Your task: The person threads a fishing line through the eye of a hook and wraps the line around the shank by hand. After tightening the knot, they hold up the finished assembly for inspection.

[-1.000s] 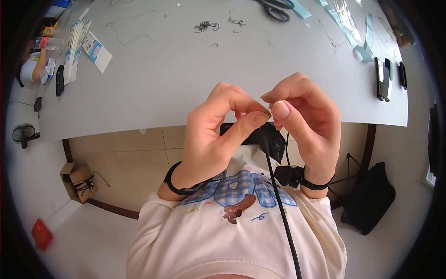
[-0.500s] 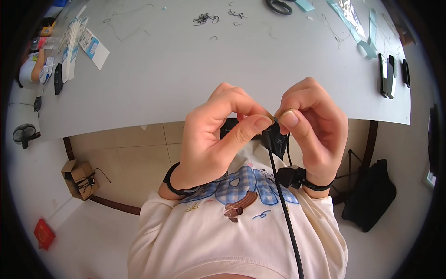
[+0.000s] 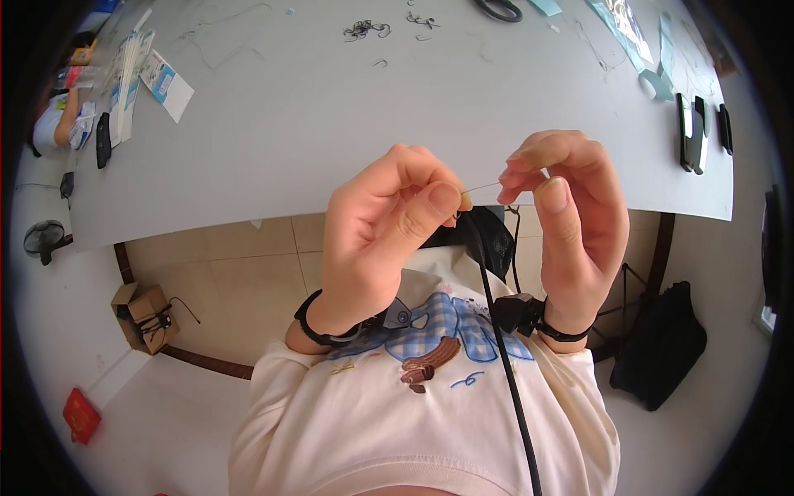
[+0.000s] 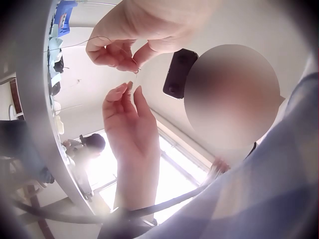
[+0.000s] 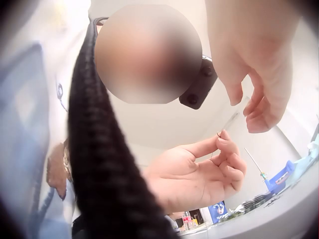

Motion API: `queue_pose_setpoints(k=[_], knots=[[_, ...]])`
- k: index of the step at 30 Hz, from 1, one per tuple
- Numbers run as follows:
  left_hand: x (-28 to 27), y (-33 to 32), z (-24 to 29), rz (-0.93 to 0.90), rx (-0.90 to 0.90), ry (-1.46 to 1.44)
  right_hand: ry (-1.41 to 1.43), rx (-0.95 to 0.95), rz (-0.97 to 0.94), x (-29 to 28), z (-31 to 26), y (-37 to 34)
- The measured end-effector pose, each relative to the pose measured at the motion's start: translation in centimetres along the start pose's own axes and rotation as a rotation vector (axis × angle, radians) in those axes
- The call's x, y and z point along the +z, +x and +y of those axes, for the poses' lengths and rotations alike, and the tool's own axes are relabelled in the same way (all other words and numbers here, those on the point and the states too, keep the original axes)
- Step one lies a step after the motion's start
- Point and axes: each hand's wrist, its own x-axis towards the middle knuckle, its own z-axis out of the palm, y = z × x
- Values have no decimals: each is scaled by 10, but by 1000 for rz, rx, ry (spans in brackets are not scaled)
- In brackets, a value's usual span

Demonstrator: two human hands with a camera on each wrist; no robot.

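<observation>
My left hand [image 3: 385,219] pinches a tiny fish hook [image 5: 219,134] between thumb and forefinger, just past the table's front edge. A thin fishing line [image 3: 482,188] runs from those fingertips toward the right hand. In the left wrist view more line [image 4: 75,45] loops out from the left hand. My right hand [image 3: 579,219] is held up opposite, its thumb apart from loosely bent fingers. Its fingertips are right at the end of the visible line, with no pinch on it.
Several loose fish hooks [image 3: 364,31] lie in small piles on the grey table [image 3: 273,140]. Scissors [image 3: 499,8], pale blue ribbon [image 3: 659,83] and a stapler [image 3: 695,132] are toward the right. Printed cards [image 3: 168,85] lie at left. A black cable [image 3: 504,372] hangs before the shirt.
The hands were close together with both sets of fingertips meeting. Now the right hand has moved away to the right and its thumb has parted from the fingers, showing line between the hands.
</observation>
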Motion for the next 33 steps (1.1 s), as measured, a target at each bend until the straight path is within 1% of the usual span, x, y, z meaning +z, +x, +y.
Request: queue_pose_setpoints(k=[1, 2, 3, 4, 5, 6, 8, 9, 11, 13, 17, 20, 22, 24, 26, 27, 28, 29, 30, 31, 32, 33], knots=[[-1, 1, -4, 36, 27, -68, 3, -5, -5, 2, 1, -1], [-1, 3, -7, 73, 55, -136, 7, 31, -44, 4, 4, -2], [-1, 4, -9, 76, 60, -131, 11, 69, -83, 5, 7, -3], [1, 6, -11, 104, 73, -171, -22, 67, -172, 5, 15, -4], [2, 8, -11, 131, 87, -211, -99, 63, -215, 8, 19, -6], [2, 8, -11, 132, 92, -206, -126, 47, -202, 14, 24, -8], [4, 9, -8, 171, 8, -264, -153, 28, -187, 19, 32, -9], [5, 9, -8, 168, 11, -262, -167, 42, -186, 19, 35, -9], [5, 9, -10, 158, 28, -282, -184, 53, -185, 21, 39, -8], [4, 10, -12, 164, 56, -257, -136, -10, -154, 22, 41, -7], [2, 10, -11, 187, 119, -181, -48, 8, -126, 20, 38, -9], [3, 10, -14, 190, 150, -161, -77, 26, -134, 15, 34, -10], [5, 10, -13, 212, 169, -129, -81, 75, -168, 13, 33, -12], [4, 10, -12, 231, 187, -96, -119, 77, -201, 8, 32, -14], [-3, 9, -10, 205, 260, 286, -157, 80, -234, 4, 28, -14], [-5, 9, -7, 205, 259, 287, -152, 13, -193, 4, 22, -11], [-7, 9, -3, 134, 247, 333, -148, -52, -151, 3, 16, -9], [-8, 9, 1, 61, 233, 379, -119, -45, -163, -3, 11, -9], [-10, 8, 4, 60, 229, 377, -152, -115, -146, -3, 6, -7], [-11, 9, 6, -4, 212, 379, -185, -186, -128, -4, 2, -4], [-12, 9, 8, -68, 195, 379, -188, -184, -125, -6, -3, 0], [-13, 8, 10, -69, 194, 377, -274, -220, -208, -9, -7, 3]])
